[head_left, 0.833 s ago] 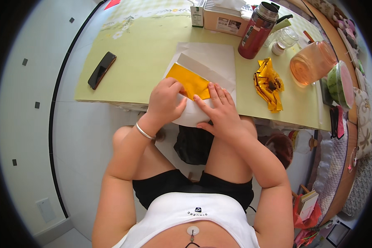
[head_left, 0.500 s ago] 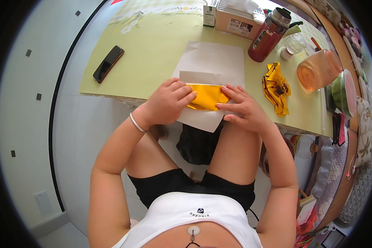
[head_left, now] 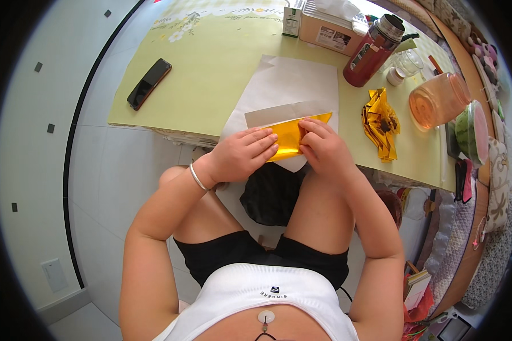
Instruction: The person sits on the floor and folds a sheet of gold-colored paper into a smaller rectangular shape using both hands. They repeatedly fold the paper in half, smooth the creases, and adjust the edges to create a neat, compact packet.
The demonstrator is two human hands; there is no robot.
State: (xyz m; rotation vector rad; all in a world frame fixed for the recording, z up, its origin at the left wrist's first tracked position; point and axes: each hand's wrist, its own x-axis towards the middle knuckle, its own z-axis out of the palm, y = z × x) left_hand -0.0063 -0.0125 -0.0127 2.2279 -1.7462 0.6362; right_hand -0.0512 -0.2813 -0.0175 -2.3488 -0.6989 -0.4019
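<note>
Both hands [head_left: 242, 154] [head_left: 322, 149] press gold foil sheet [head_left: 288, 139] near cardboard box [head_left: 330, 32].

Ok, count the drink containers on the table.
3: a red flask at the far side, a clear glass just right of it, and an orange-tinted jar nearer the right edge. Others may hide behind the boxes.

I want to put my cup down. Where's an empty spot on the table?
The yellow-green table is bare between the black phone and the white paper. The right side is crowded: red flask, gold foil pile, orange jar.
</note>
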